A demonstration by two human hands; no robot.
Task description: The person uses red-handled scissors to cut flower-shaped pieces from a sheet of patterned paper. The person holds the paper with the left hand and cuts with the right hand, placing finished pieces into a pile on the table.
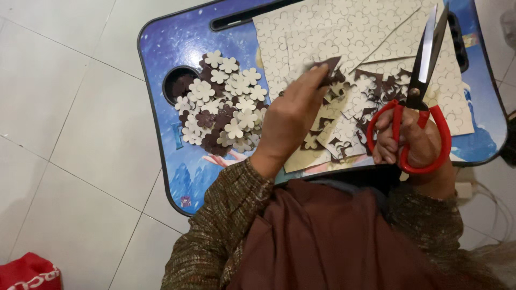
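the right hand (416, 142) grips red-handled scissors (422, 91), blades up, while the left hand (293, 115) pinches a dark scrap (329, 67) beside piled flower cutouts (223, 104).

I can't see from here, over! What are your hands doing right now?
Right hand gripping red-handled scissors, blades nearly closed, pointing up. Left hand pinching a dark scrap over the flower-pattern sheets. Cut flower pile sits left on the blue tray table.

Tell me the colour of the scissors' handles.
Red, on the scissors in the right hand; head view.
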